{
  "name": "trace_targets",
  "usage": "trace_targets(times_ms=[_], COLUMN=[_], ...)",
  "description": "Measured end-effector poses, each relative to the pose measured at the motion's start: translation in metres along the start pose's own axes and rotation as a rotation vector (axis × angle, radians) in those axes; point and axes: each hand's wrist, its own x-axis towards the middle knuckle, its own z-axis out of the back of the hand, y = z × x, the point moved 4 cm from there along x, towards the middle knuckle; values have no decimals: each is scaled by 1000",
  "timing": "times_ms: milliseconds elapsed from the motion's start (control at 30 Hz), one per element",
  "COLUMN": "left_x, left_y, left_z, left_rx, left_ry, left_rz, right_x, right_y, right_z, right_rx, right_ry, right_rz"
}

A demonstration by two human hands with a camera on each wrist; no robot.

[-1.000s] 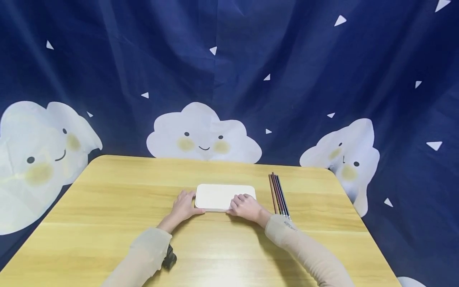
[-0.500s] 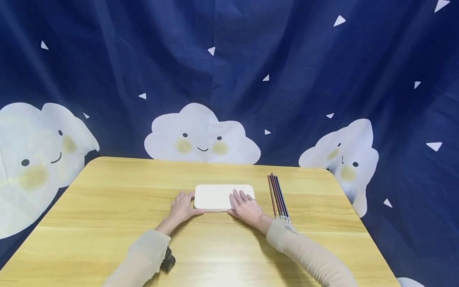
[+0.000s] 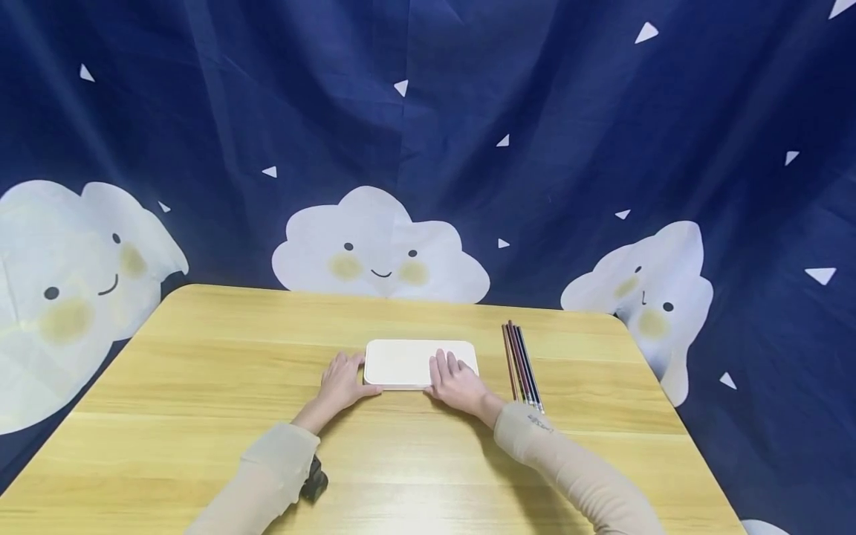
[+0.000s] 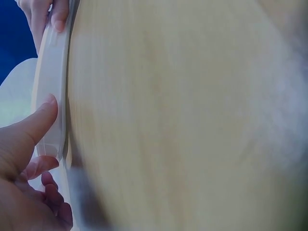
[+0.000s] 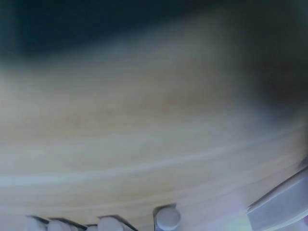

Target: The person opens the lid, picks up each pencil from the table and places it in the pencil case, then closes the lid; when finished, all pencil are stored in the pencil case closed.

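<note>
A flat white pencil case [image 3: 397,360] with rounded corners lies lengthwise on the wooden table. My left hand [image 3: 341,383] holds its left end, the thumb along the near side and the fingers round the end. On the right part of the lid, the fingers of my right hand [image 3: 458,383] lie stretched out, its thumb at the near edge. The left wrist view shows the case's pale, translucent side [image 4: 52,72] with both thumbs on it. In the right wrist view, a corner of the case [image 5: 281,207] appears at lower right.
Several dark pencils [image 3: 518,360] lie side by side to the right of the case, near the right wrist. Their white eraser ends [image 5: 168,219] show in the right wrist view. Behind the table [image 3: 200,446] hangs a blue curtain [image 3: 455,111] with clouds.
My right hand's fingers, curled on the lid a second ago, have straightened out across it. The left hand keeps its hold, and the case stays in about the same place.
</note>
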Motion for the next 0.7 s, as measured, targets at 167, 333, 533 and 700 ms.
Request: trace_targets(times_ms=[167,333,533,700], left_x=[1,2,-2,-2], left_y=[0,-2,-2,0], left_z=[1,1,1,2], left_rx=[-8,-17,-9,-8], left_ry=[-1,-9,-19,-12], left_rz=[3,-11,-27,-20], right_x=[1,0,-1,0], right_y=[-2,-4,-3,-3], right_z=[-3,-4,0,4], right_rx=[-30,-49,-18,-13], right_ry=[-72,-119,-107,-128], right_rz=[29,26,25,13])
